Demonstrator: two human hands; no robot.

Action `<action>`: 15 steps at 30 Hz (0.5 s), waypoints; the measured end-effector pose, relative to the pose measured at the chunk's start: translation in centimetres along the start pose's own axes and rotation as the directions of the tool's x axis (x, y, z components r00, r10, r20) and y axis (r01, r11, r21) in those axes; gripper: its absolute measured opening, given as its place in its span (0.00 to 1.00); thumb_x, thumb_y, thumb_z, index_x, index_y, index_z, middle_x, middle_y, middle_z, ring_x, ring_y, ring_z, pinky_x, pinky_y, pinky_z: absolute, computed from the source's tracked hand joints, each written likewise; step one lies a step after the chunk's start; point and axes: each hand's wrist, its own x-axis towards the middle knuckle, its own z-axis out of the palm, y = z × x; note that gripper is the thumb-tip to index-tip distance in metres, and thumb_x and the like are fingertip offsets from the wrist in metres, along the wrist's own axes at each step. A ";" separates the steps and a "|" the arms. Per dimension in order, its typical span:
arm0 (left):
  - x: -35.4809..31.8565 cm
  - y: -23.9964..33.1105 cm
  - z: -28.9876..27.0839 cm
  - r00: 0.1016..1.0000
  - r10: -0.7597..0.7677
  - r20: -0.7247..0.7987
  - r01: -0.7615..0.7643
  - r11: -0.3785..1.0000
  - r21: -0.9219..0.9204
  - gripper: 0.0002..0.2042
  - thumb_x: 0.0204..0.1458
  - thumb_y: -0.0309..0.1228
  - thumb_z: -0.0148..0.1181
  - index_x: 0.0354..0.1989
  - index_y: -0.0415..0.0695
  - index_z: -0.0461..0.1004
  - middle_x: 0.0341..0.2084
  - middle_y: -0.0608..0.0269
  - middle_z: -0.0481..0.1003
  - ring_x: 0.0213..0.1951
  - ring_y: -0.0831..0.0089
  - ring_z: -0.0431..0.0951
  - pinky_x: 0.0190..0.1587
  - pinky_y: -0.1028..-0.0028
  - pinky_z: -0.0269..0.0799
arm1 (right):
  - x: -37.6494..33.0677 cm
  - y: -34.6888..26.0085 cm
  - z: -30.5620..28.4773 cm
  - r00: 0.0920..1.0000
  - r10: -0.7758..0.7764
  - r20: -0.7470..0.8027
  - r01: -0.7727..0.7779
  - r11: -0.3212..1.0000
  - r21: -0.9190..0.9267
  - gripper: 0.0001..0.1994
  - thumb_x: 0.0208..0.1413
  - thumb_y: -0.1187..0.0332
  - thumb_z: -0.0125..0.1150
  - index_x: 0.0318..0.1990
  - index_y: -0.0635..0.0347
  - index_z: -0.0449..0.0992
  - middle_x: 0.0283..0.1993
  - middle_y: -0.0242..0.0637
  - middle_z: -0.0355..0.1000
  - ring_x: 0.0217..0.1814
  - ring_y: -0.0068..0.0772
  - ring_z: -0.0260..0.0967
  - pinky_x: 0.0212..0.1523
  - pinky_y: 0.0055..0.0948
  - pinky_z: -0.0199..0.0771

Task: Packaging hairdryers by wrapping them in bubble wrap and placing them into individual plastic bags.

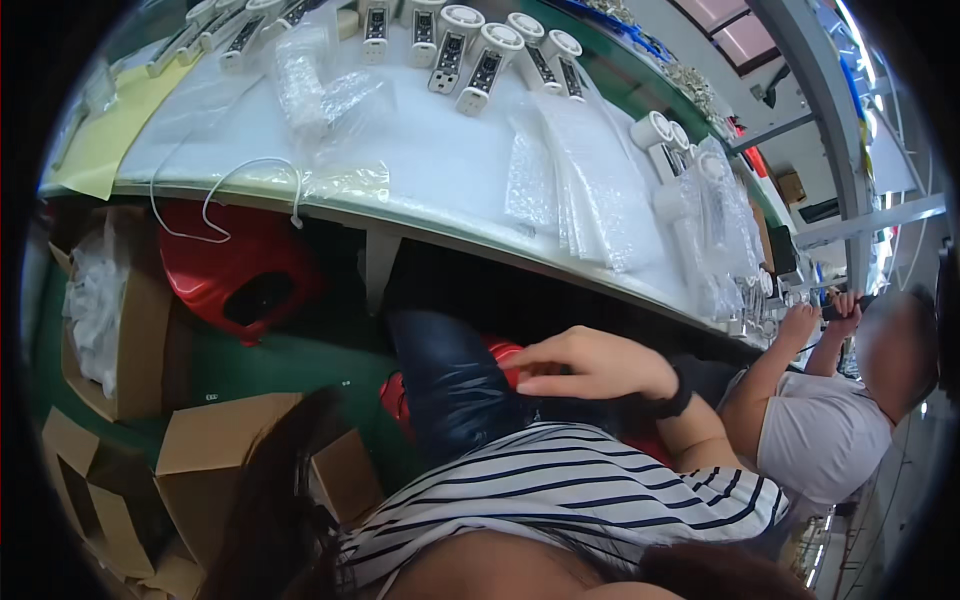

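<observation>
Right hand — fingers curled, resting on dark denim knee — below the workbench edge

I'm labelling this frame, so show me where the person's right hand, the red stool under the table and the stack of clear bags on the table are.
right hand [585, 365], head view, on the knuckles.
red stool [235, 265], head view, on its seat.
stack of clear bags [590, 200], head view, middle of the top bag.

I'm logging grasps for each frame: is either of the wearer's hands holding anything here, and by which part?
Nothing is held. The right hand rests empty on the thigh in dark jeans, fingers loosely curled. The left hand is not in view.
</observation>
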 end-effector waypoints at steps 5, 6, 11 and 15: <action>-4.7 -6.3 -11.4 0.983 0.138 -0.121 -0.135 0.990 0.029 0.15 0.50 0.36 0.48 0.22 0.35 0.70 0.11 0.56 0.67 0.15 0.69 0.67 0.21 0.69 0.64 | -4.0 -4.9 -4.8 0.930 -0.108 -0.352 0.086 0.993 -0.077 0.11 0.49 0.68 0.57 0.37 0.65 0.74 0.26 0.40 0.73 0.26 0.30 0.71 0.29 0.22 0.68; -5.3 -8.2 -14.2 0.973 0.173 -0.153 -0.170 0.985 0.030 0.15 0.51 0.36 0.48 0.23 0.35 0.70 0.11 0.56 0.67 0.14 0.69 0.66 0.21 0.69 0.64 | -6.0 -6.9 -5.7 0.840 -0.186 -0.509 0.127 0.981 -0.148 0.10 0.48 0.68 0.57 0.35 0.65 0.75 0.25 0.39 0.72 0.24 0.29 0.70 0.26 0.21 0.66; -17.1 23.9 -30.1 0.715 0.390 -0.580 -0.679 0.584 -0.445 0.08 0.53 0.28 0.45 0.32 0.37 0.70 0.16 0.67 0.66 0.17 0.75 0.65 0.21 0.76 0.62 | -12.2 -10.6 -7.4 0.428 -0.815 -0.391 0.560 0.579 -0.593 0.10 0.46 0.64 0.59 0.29 0.63 0.78 0.19 0.37 0.69 0.14 0.22 0.60 0.13 0.20 0.55; -24.8 37.9 -29.8 -0.459 0.771 -0.441 -0.741 -0.606 -0.289 0.08 0.49 0.25 0.49 0.33 0.34 0.71 0.22 0.57 0.73 0.23 0.66 0.74 0.27 0.73 0.72 | -15.3 -12.9 -6.6 0.632 -0.775 -0.018 0.607 0.509 -0.611 0.17 0.43 0.63 0.59 0.38 0.68 0.71 0.28 0.39 0.70 0.24 0.30 0.65 0.24 0.22 0.62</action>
